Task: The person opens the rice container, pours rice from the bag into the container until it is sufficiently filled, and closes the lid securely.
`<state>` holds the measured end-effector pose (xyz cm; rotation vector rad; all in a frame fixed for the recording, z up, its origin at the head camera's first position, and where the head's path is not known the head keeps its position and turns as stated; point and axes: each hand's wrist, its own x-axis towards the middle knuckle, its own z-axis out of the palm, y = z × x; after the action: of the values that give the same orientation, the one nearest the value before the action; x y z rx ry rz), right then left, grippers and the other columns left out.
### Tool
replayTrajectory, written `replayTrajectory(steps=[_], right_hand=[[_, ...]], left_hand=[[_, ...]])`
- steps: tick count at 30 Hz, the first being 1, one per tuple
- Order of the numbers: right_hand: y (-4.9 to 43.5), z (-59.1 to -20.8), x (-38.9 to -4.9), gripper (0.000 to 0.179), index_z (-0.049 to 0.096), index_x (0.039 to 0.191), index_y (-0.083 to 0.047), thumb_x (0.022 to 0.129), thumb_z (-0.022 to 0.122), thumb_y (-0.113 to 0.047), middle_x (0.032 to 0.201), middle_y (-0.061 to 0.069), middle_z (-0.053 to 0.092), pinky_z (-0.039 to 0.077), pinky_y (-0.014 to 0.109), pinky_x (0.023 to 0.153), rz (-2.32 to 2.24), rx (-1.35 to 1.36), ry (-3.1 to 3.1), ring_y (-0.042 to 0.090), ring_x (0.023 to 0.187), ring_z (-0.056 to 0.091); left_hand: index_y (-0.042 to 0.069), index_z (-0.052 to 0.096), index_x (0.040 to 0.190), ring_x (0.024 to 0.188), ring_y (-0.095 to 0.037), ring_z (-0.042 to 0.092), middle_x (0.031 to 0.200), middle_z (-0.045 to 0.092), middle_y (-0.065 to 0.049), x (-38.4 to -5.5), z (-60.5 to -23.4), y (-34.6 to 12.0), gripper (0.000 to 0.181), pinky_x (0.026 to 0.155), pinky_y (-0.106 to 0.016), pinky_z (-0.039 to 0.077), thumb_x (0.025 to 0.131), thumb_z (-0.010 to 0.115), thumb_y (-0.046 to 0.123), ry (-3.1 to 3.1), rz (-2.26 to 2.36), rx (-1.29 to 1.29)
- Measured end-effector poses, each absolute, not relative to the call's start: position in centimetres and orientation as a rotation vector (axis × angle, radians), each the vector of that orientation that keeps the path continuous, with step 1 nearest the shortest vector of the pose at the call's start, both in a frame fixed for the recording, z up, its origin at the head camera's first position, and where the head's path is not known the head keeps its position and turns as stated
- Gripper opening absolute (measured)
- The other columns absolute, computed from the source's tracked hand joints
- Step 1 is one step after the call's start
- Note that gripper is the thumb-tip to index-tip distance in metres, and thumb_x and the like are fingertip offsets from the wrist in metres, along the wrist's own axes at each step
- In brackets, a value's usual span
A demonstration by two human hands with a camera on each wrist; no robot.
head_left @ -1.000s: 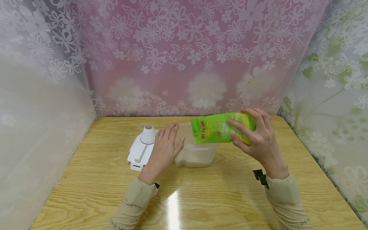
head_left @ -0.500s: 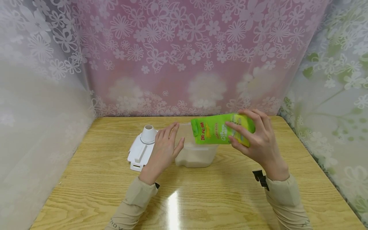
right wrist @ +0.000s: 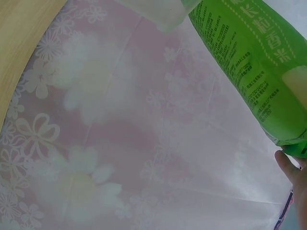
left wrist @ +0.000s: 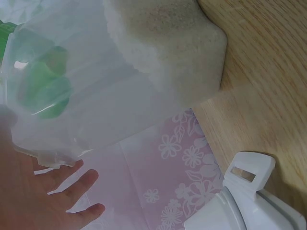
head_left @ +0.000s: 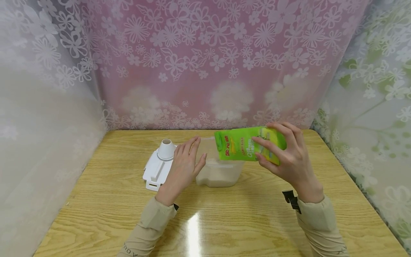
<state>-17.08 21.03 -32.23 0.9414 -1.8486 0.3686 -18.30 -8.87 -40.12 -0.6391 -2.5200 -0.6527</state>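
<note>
My right hand (head_left: 292, 159) grips the lower end of a green and yellow rice bag (head_left: 239, 145), tilted nearly level with its mouth over a clear plastic container (head_left: 210, 176). The left wrist view shows whitish grain, like rice, piled in the container's lower part (left wrist: 172, 52), and the bag's green through its wall. My left hand (head_left: 183, 164) stands at the container's left side, fingers extended and spread by the rim. In the right wrist view the rice bag (right wrist: 254, 67) slants across the upper right, much of my right hand hidden.
A white lid (head_left: 157, 173) with a cone-shaped spout (head_left: 166, 150) lies on the wooden table (head_left: 244, 221), left of the container and partly behind my left hand. A pink flowered curtain (head_left: 205, 71) hangs behind the table's far edge, with pale flowered sheets at both sides.
The right hand and the rice bag have tilted and shifted very slightly, with the bag's mouth staying over the container. The left hand holds its place.
</note>
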Motion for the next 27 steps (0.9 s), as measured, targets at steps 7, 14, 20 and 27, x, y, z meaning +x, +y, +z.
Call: replayTrajectory(steps=[7,14,20,27], right_hand=[[20.87,-31.98,-16.86,0.041,0.078,0.107,-0.011,0.101,0.059,-0.046,0.127,0.027,0.058,0.038,0.055,0.099,0.411,0.932,-1.827,0.049,0.113,0.048],[20.59,-31.85,-16.66,0.041,0.078,0.105,-0.010,0.100,0.060,-0.046,0.128,0.025,0.059,0.039,0.053,0.102,0.464,0.941,-1.792,0.048,0.114,0.050],[20.78,-32.00,-16.80,0.042,0.078,0.107,-0.009,0.100,0.060,-0.046,0.129,0.027,0.057,0.038,0.052,0.105,0.467,0.958,-1.827,0.049,0.116,0.048],[20.91,-32.28,-16.99,0.042,0.078,0.108,-0.010,0.100,0.060,-0.047,0.132,0.027,0.057,0.038,0.054,0.105,0.453,0.968,-1.867,0.050,0.117,0.049]], left_hand=[[-0.003,0.045,0.149,0.130,-0.040,0.048,0.152,0.045,-0.018,-18.33,-40.14,-8.86,0.057,0.113,-0.057,0.034,0.105,0.050,0.034,-2.512,-0.655,-0.642],[-0.003,0.044,0.149,0.131,-0.039,0.047,0.152,0.045,-0.018,-18.40,-40.15,-8.88,0.057,0.113,-0.057,0.033,0.106,0.048,0.033,-2.517,-0.658,-0.650],[-0.002,0.044,0.150,0.131,-0.038,0.047,0.152,0.044,-0.017,-18.46,-40.17,-8.90,0.057,0.113,-0.056,0.034,0.106,0.046,0.034,-2.521,-0.650,-0.647],[-0.002,0.044,0.150,0.131,-0.039,0.047,0.152,0.045,-0.017,-18.48,-40.22,-8.90,0.057,0.114,-0.056,0.033,0.106,0.047,0.034,-2.527,-0.656,-0.646]])
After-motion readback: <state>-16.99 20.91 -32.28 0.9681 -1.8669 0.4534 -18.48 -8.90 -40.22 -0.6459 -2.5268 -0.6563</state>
